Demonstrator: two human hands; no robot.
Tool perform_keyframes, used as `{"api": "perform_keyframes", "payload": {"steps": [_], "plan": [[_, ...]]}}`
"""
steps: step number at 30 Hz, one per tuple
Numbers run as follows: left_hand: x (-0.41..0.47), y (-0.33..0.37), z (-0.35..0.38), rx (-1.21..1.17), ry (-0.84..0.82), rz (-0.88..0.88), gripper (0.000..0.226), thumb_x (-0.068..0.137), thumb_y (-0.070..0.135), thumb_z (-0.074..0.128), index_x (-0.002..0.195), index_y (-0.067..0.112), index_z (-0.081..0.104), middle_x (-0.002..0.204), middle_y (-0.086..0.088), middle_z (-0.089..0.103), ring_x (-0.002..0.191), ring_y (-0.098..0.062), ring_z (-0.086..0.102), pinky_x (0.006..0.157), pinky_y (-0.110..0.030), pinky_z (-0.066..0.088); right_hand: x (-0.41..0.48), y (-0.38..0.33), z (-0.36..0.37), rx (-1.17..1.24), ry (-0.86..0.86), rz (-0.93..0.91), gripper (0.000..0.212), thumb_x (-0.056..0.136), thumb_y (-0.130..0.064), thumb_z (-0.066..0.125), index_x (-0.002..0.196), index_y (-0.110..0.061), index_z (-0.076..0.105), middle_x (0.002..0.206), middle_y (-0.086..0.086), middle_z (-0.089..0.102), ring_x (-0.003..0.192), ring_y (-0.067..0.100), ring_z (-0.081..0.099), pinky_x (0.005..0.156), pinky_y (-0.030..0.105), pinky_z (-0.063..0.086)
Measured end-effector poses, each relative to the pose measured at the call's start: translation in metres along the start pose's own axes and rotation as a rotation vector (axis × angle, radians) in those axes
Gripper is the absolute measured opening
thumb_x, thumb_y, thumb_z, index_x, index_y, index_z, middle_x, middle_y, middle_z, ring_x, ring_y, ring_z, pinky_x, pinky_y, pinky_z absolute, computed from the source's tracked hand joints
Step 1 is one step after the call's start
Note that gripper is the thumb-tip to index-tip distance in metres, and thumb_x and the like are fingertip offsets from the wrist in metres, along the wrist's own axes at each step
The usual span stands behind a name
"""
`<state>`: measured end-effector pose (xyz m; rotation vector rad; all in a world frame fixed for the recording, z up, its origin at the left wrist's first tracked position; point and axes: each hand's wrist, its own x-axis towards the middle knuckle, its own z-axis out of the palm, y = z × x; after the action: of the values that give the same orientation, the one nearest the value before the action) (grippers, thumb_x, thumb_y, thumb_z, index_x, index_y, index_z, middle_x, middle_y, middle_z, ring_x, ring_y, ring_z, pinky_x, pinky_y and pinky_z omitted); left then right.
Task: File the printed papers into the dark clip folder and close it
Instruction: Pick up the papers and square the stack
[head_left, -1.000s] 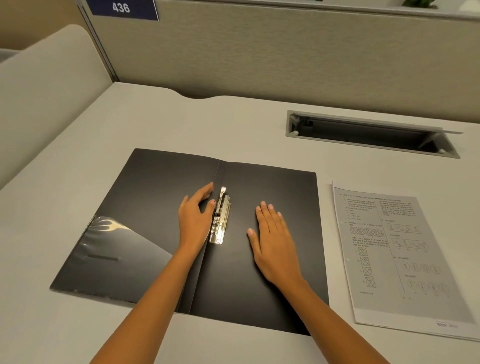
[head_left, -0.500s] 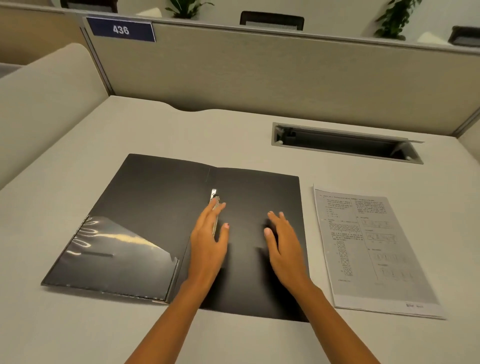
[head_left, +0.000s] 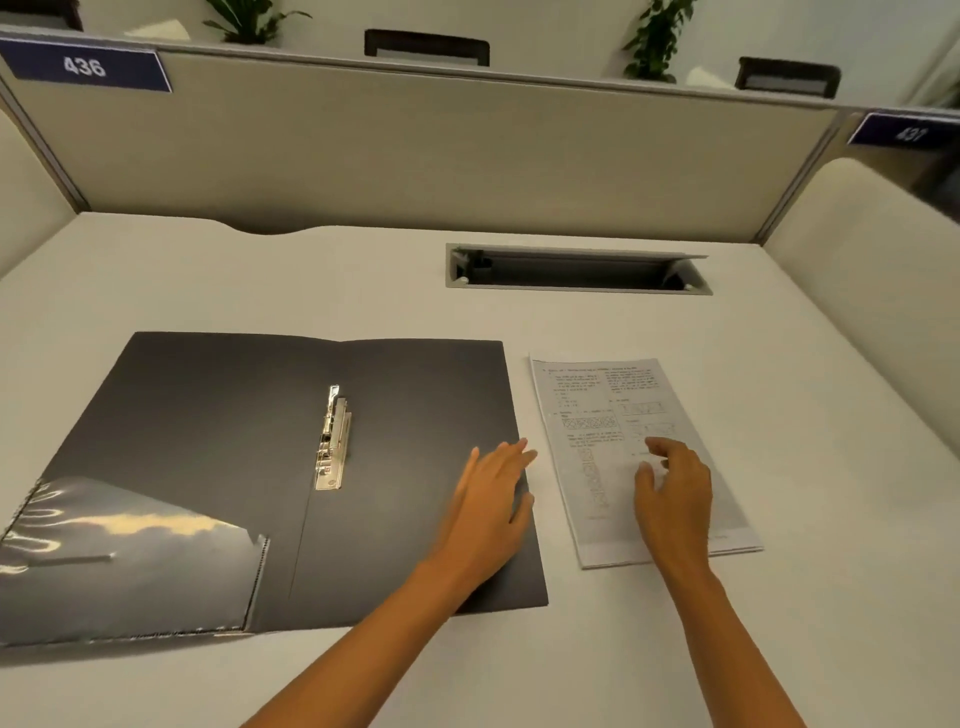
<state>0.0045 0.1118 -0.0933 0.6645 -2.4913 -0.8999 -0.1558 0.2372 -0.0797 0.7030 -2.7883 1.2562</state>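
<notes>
The dark clip folder (head_left: 218, 457) lies open and flat on the desk, with its metal clip (head_left: 334, 439) along the spine and a clear plastic pocket (head_left: 130, 551) on the left flap. The printed papers (head_left: 597, 410) lie in a neat stack just right of the folder. My left hand (head_left: 491, 506) hovers blurred over the folder's right edge, fingers spread and holding nothing. My right hand (head_left: 672, 493) is over the papers' middle, fingers curled downward and apart; whether they touch the sheet I cannot tell.
A recessed cable tray (head_left: 576, 270) with its lid raised sits in the desk behind the papers. Fabric partition walls (head_left: 415, 150) stand behind, with padded side panels at both sides. A sign reading 436 (head_left: 85, 66) hangs at the top left.
Both hands have left the area around the clip and moved right: the left to the folder's right edge, the right onto the papers. The view has tilted up.
</notes>
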Motion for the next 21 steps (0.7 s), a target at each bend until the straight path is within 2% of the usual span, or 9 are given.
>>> {"api": "perform_keyframes", "payload": {"steps": [2,5,9,14,17,21], "plan": [[0.006,0.003,0.01,0.05,-0.069,0.013,0.051,0.094,0.03,0.047,0.142,0.024,0.029,0.152,0.006,0.029,0.142,-0.012,0.019,0.111,-0.02,-0.011,0.01,0.013,-0.011,-0.123,0.035,0.086,0.036,0.089,-0.008,0.053,0.125,-0.008,0.047,0.126,0.018,0.05,0.119,0.034,0.041,0.097,0.044,0.041],[0.015,0.003,0.021,0.065,-0.16,-0.023,0.057,0.093,0.04,0.047,0.143,0.027,0.025,0.153,0.006,0.026,0.143,-0.013,0.016,0.114,-0.033,-0.006,0.022,0.026,-0.022,-0.311,0.081,0.232,0.042,0.088,-0.011,0.052,0.127,0.002,0.043,0.125,0.028,0.048,0.115,0.043,0.04,0.095,0.049,0.039],[0.017,0.002,0.032,0.154,-0.151,-0.002,0.05,0.091,0.049,0.044,0.138,0.039,0.03,0.153,0.007,0.025,0.143,-0.015,0.013,0.113,-0.037,-0.01,0.03,0.034,-0.03,-0.426,0.055,0.306,0.048,0.091,-0.023,0.052,0.126,0.008,0.041,0.126,0.03,0.046,0.115,0.044,0.041,0.096,0.05,0.037],[0.011,0.005,0.043,0.287,-0.077,0.055,0.051,0.084,0.062,0.04,0.13,0.04,0.04,0.152,0.005,0.027,0.143,-0.019,0.016,0.115,-0.047,-0.005,0.036,0.036,-0.03,-0.465,0.119,0.292,0.037,0.087,-0.015,0.052,0.111,0.014,0.047,0.113,0.034,0.052,0.103,0.045,0.047,0.087,0.049,0.042],[0.012,0.003,0.046,0.303,-0.058,0.041,0.052,0.082,0.064,0.04,0.129,0.04,0.041,0.152,0.006,0.028,0.143,-0.017,0.017,0.115,-0.047,-0.005,0.042,0.036,-0.027,-0.459,0.164,0.328,0.029,0.085,-0.009,0.049,0.101,0.015,0.052,0.105,0.036,0.056,0.097,0.047,0.05,0.085,0.049,0.042],[0.011,0.005,0.045,0.306,-0.051,0.034,0.051,0.082,0.063,0.041,0.128,0.041,0.042,0.152,0.006,0.029,0.142,-0.018,0.018,0.115,-0.047,-0.005,0.049,0.037,-0.029,-0.411,0.19,0.39,0.032,0.09,-0.016,0.044,0.097,0.013,0.055,0.101,0.034,0.06,0.094,0.047,0.054,0.082,0.05,0.045]]}}
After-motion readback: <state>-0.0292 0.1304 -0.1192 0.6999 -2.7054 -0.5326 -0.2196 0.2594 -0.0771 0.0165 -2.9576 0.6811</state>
